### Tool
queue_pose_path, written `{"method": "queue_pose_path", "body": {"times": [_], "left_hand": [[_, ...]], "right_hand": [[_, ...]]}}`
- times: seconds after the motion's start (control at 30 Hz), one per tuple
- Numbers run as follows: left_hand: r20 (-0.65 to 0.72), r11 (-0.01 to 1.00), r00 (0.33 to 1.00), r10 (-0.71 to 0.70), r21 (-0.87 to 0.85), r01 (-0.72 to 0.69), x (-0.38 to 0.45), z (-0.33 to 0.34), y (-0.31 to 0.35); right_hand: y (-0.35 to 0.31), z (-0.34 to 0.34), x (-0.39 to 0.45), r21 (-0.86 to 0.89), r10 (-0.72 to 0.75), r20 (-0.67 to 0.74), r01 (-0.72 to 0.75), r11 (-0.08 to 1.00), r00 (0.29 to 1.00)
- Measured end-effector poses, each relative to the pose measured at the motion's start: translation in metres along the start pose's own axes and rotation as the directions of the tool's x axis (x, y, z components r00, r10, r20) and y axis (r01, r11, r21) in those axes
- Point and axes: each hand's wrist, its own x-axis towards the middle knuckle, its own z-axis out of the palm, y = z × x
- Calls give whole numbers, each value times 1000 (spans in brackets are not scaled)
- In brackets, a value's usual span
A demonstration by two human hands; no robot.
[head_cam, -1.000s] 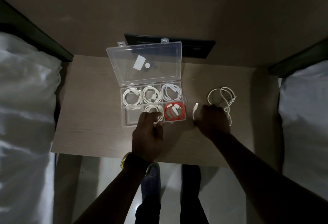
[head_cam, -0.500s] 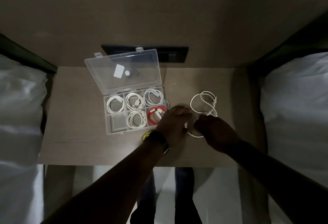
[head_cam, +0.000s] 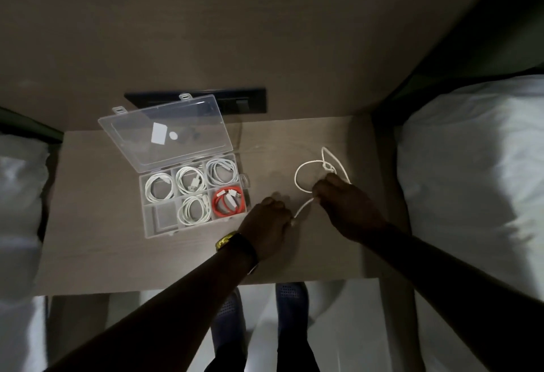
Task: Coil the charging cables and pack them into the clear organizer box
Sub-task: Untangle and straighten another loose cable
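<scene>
The clear organizer box (head_cam: 146,222) lies open on the bedside table, its lid (head_cam: 164,131) tilted back. Several compartments hold coiled white cables (head_cam: 190,179), one holds a red cable (head_cam: 229,201), and the front-left compartment (head_cam: 163,216) is empty. To the right, a loose white cable (head_cam: 300,171) lies in a loop on the table. My left hand (head_cam: 269,226) pinches one end of it near the plug. My right hand (head_cam: 343,202) grips the same cable a little further along, with the short stretch taut between both hands.
The wooden table (head_cam: 103,239) stands between two beds with white bedding (head_cam: 471,165) on either side. A dark socket panel (head_cam: 241,102) sits on the wall behind the box. My feet (head_cam: 229,312) show below the table's front edge.
My left hand left the box and came right to take the loose cable's end. My right hand shifted along the cable, and the two hands have drawn apart.
</scene>
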Motion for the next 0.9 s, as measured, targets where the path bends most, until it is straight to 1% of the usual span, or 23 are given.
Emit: {"method": "queue_pose_path", "body": {"times": [0.03, 0.07, 0.1, 0.13, 0.17, 0.2, 0.23, 0.27, 0.3, 0.37, 0.4, 0.43, 0.47, 0.5, 0.53, 0.57, 0.6, 0.63, 0.67, 0.7, 0.77, 0.83, 0.9], "left_hand": [[9, 986, 999, -40, -159, 41, -2, -6, 13], [40, 890, 994, -105, -441, 112, -5, -11, 27], [107, 611, 979, -174, -768, 193, -8, -17, 40], [211, 187, 963, -169, -952, 242, -11, -28, 52], [267, -216, 960, -78, -945, 245, -13, -40, 61], [231, -490, 973, -16, -850, 194, -14, -51, 64], [169, -625, 985, -24, -771, 117, -14, -62, 64], [110, -692, 992, -69, -721, 31, -13, -72, 62], [69, -707, 987, -145, -705, -55, -11, -80, 59], [15, -689, 955, -295, -696, -202, -7, -92, 55], [-23, -652, 936, -352, -711, -263, -7, -94, 53], [-81, -563, 910, -408, -762, -320, -7, -94, 49], [-155, -395, 878, -454, -848, -353, -7, -92, 46], [-237, -124, 855, -460, -937, -327, -8, -90, 43], [-299, 181, 865, -403, -953, -244, -10, -85, 42], [-303, 422, 902, -308, -893, -156, -11, -79, 44], [-232, 544, 946, -227, -836, -75, -14, -73, 47], [-118, 546, 975, -186, -838, 2, -19, -68, 51], [-10, 450, 985, -174, -890, 71, -26, -66, 54], [73, 298, 983, -170, -947, 122, -31, -65, 56], [198, -31, 975, -102, -980, 195, -40, -66, 58], [207, -319, 975, 83, -921, 223, -48, -73, 62], [122, -573, 975, 186, -792, 209, -49, -84, 66]], "right_hand": [[3, -6, -1, 81, 58, -39, -55, 995, 998], [5, -12, -2, 147, 109, -85, -96, 984, 990], [5, -18, -2, 207, 156, -124, -128, 970, 980], [4, -22, -4, 258, 198, -157, -153, 954, 968], [0, -26, -5, 303, 235, -179, -174, 937, 955], [-7, -30, -8, 348, 256, -179, -182, 919, 950], [-15, -32, -11, 401, 257, -158, -176, 899, 954], [-26, -33, -14, 461, 235, -116, -157, 873, 965], [-36, -35, -19, 517, 194, -52, -140, 845, 980], [-54, -41, -27, 552, 78, 128, -137, 823, 989], [-60, -45, -31, 545, 15, 227, -140, 827, 974], [-64, -50, -33, 532, -53, 295, -118, 838, 954], [-67, -57, -34, 517, -116, 325, -74, 853, 939], [-70, -66, -33, 507, -160, 317, -25, 862, 935], [-70, -77, -30, 502, -178, 289, 10, 865, 941], [-68, -90, -24, 492, -177, 241, 37, 870, 954], [-64, -104, -17, 464, -168, 175, 69, 883, 970], [-56, -117, -9, 412, -161, 93, 109, 905, 983], [-48, -128, -1, 342, -144, 10, 132, 930, 989], [-38, -136, 7, 287, -105, -63, 119, 951, 992], [-18, -139, 20, 284, 36, -155, 10, 959, 987], [-7, -125, 25, 276, 149, -128, -109, 955, 981], [-10, -100, 20, 172, 129, -21, -124, 977, 991]]}}
